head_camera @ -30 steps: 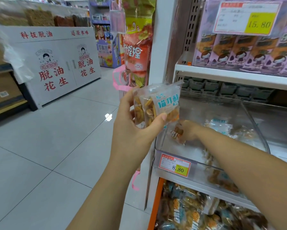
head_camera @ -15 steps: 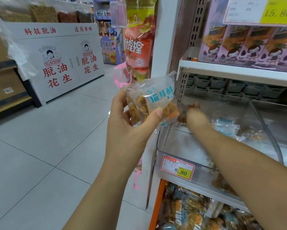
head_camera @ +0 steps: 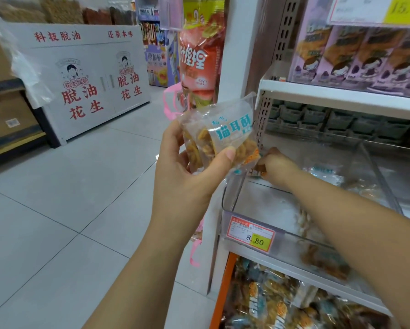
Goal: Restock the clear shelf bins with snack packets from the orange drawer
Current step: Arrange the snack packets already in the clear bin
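My left hand [head_camera: 187, 172] grips a small stack of clear snack packets [head_camera: 225, 136] with teal lettering, held up in front of the shelf's left end. My right hand [head_camera: 276, 166] reaches into the clear shelf bin [head_camera: 230, 205] at its back left corner, fingers curled round another snack packet [head_camera: 255, 172] that is mostly hidden behind the left-hand stack. More packets [head_camera: 327, 172] lie further right in the bin. Below the shelf, the orange drawer [head_camera: 223, 290] stands open, full of the same packets [head_camera: 270, 305].
A price tag [head_camera: 250, 236] reading 8.80 sits on the bin's front. Purple snack boxes [head_camera: 356, 58] fill the shelf above. Red and green bags [head_camera: 199, 58] hang on the shelf's end. A white display counter [head_camera: 87, 79] stands across the tiled aisle [head_camera: 68, 198].
My right hand has moved from low in the bin up toward its back left corner. The left hand with its packets has shifted slightly as the view moved.
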